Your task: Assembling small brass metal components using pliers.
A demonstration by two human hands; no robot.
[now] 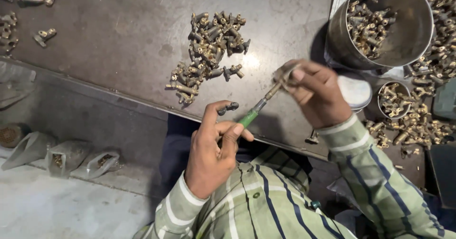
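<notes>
— So, where is the brass fitting [283, 79]?
— Pinched in the right hand [316, 94], just above the left hand [213, 146].
— And the left?
— Closed round a green-handled tool [256, 109] whose tip meets the fitting; a pile of fittings [209, 49] lies beyond both hands.

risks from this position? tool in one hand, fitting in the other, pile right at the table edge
1. The right hand pinches a small brass fitting at the fingertips while the green-handled tool in the left hand works it: a slip could jab fingers.
2. A loose fitting lies near the metal table edge and may roll off.
</notes>
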